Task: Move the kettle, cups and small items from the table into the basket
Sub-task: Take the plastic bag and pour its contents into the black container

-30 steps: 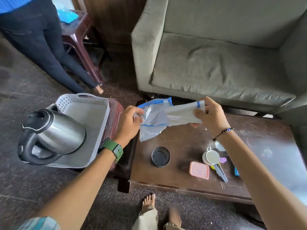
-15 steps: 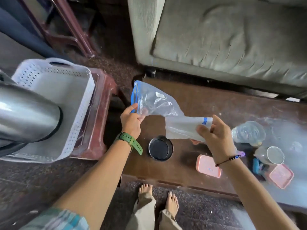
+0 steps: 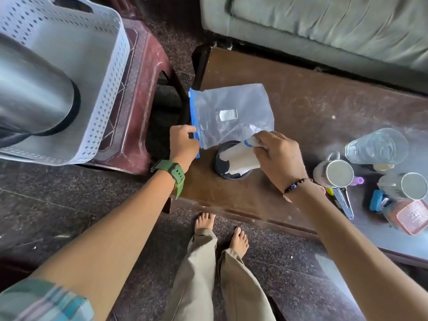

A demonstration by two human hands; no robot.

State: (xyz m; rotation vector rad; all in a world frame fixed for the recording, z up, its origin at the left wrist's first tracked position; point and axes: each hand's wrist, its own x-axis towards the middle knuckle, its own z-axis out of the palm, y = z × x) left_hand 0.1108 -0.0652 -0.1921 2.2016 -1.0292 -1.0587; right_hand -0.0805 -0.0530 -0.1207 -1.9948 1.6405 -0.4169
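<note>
My left hand (image 3: 184,144) pinches the blue zip edge of a clear plastic zip bag (image 3: 231,114) spread over the left end of the brown table (image 3: 312,100). My right hand (image 3: 278,156) grips a rolled white bag (image 3: 240,156) just above a black round base (image 3: 231,170). The steel kettle (image 3: 30,91) lies in the white perforated basket (image 3: 97,72) at the left. On the table's right stand two steel cups (image 3: 338,173) (image 3: 413,186), a glass tumbler (image 3: 376,147), a pink box (image 3: 411,218) and small items (image 3: 345,200).
The basket sits on a maroon plastic stool (image 3: 139,107) left of the table. A grey sofa (image 3: 324,26) runs along the table's far side. My bare feet (image 3: 222,230) stand on the dark floor by the table's near edge.
The view tilted down and closer. The zip bag came down flat onto the table with my left hand on its zip edge. My right hand brought the rolled white bag down over the black base.
</note>
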